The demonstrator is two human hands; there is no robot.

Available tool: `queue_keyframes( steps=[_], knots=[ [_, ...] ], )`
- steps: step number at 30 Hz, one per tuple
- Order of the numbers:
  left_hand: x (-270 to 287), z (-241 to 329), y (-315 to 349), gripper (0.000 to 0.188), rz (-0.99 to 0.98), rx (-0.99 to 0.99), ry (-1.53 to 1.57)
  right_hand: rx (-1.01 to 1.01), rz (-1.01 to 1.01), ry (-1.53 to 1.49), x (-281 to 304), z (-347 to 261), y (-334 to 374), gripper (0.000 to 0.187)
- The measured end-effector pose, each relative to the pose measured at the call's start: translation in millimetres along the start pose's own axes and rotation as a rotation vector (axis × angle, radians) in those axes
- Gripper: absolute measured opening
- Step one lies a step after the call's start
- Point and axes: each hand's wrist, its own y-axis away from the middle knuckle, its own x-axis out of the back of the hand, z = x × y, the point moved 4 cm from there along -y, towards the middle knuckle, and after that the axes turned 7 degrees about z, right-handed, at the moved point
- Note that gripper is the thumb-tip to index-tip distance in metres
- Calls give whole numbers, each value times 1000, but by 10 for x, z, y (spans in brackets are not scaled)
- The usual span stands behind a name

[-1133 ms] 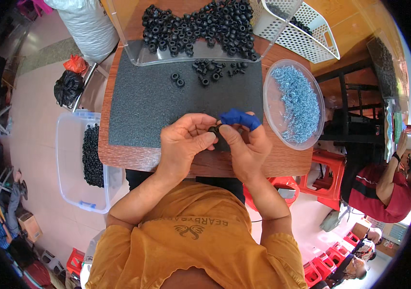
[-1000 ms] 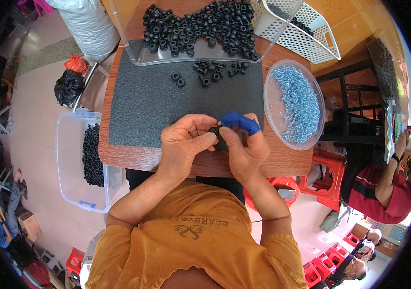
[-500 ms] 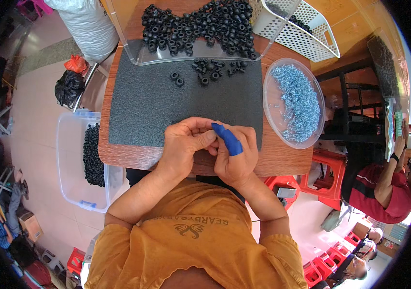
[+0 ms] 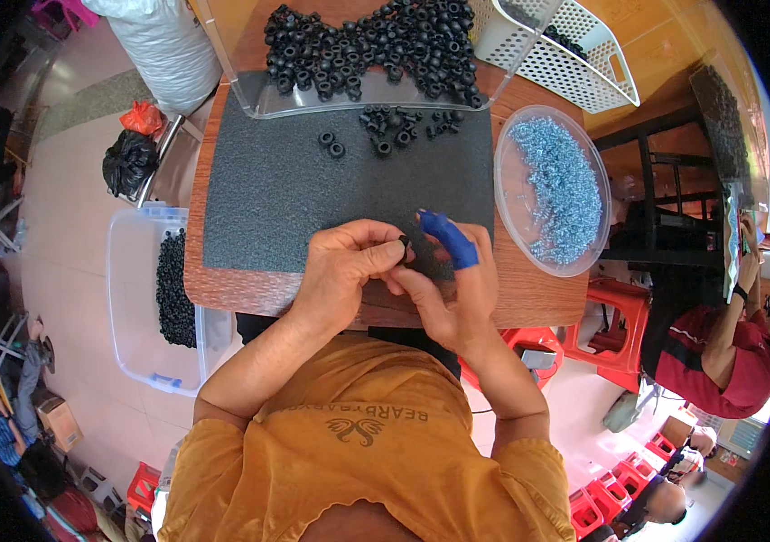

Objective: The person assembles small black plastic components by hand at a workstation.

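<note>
Over the near edge of a dark grey mat point(image 4: 267, 199), my left hand point(image 4: 335, 271) pinches a small black rubber-like piece point(image 4: 405, 242) between thumb and fingertips. Close by on its right is my right hand point(image 4: 471, 289), its index finger wrapped in blue tape point(image 4: 452, 239) and lifted away from the thumb. The right thumb tip reaches toward the left fingertips; whether they touch is unclear. Farther up the mat lie two black ring-shaped pieces point(image 4: 337, 150) and a loose cluster of small black parts point(image 4: 394, 122).
A clear tray point(image 4: 267, 110) holds heaped black pieces. On the right are a round plastic dish point(image 4: 513, 194) of tiny light-blue pieces and a white perforated basket point(image 4: 602, 90). Below the table's left side stands a clear bin point(image 4: 136, 361) containing black pieces. A red stool point(image 4: 611, 316) is at right.
My right index finger has lifted and spread away from the thumb, and the right hand has shifted slightly right. The black piece in my left fingertips now shows.
</note>
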Motion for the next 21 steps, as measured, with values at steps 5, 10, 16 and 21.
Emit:
queue_keyframes(
  steps=[5, 10, 16, 21],
  knots=[
    [-21, 28, -8, 13, 26, -21, 15, 168, -131, 65, -103, 39, -85, 45],
    [21, 22, -44, 15, 26, -46, -52, 377, -126, 201, -135, 10, -79, 44],
    [-32, 48, -7, 17, 17, -11, -59, 419, -48, 142, -146, 73, -42, 29],
    [-8, 9, 16, 21, -29, 5, -94, 377, -14, 90, -144, 127, -32, 27]
  ],
)
